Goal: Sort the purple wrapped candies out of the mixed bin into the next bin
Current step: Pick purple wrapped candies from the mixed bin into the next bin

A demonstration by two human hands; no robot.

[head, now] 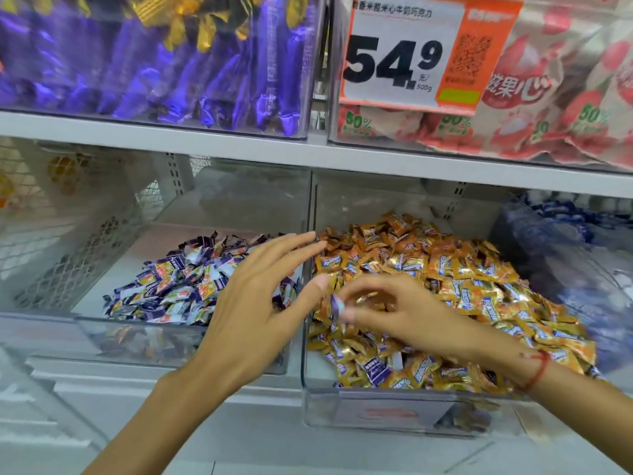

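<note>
The divider (306,269) between the two clear bins on the lower shelf served as the landmark. Just right of the divider, over the near part of the mixed bin (376,406), the right hand (394,310) pinched one purple candy (335,306) between thumb and fingertips, the other fingers loosely curled; motion blur hid the exact finger positions. The purple candy sat at the tips of that hand, raised clear of the heap of orange-gold candies (462,279), and very close to the thumb tip of the left hand (260,299), though contact between them could not be judged. Its long axis ran roughly upright, tilted slightly, one twisted end pointing up toward the left thumb; finer detail was blurred. The left hand reached across the divider from the left side, fingers straight and spread, holding nothing, fingertips extended over the divider's far part. Left of the divider, the next bin (171,341) held a smaller pile of purple and white candies (178,286). A few purple-wrapped pieces (375,370) lay among the orange ones right of the divider, near the front wall. A red string (539,370) circled the right wrist. Above the divider, a price tag (404,53) reading 54.9 hung on the upper shelf.
</note>
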